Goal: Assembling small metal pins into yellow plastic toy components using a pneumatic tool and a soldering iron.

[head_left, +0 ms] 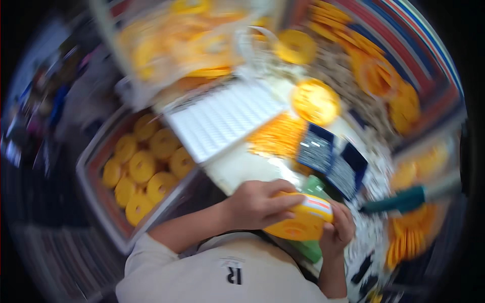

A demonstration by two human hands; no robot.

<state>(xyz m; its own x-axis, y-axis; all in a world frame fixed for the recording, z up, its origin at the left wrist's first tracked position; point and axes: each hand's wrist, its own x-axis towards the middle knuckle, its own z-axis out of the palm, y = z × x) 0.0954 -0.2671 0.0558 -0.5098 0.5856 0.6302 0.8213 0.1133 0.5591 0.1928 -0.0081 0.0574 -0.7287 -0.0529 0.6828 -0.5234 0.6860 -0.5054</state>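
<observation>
Close to my body, a thick round yellow reel (290,230) is held between both hands, tilted, with a white and red label on its rim. My left hand (260,204) grips its upper left side, the fingers resting along the top near the label. Around the right edge of the reel my right hand (338,230) is closed, thumb on the near face. A green object (312,248) lies partly hidden beneath the reel. Just beyond it, two dark blue boxes (316,149) hold small silvery parts, blurred here.
To the left, a grey bin (96,189) holds several yellow reels. A white sheet (222,121) with rows of marks lies on the table (235,171) near a pile of yellow pieces (278,134). A teal-handled tool (399,202) juts in from the right. Yellow discs (316,101) sit farther back.
</observation>
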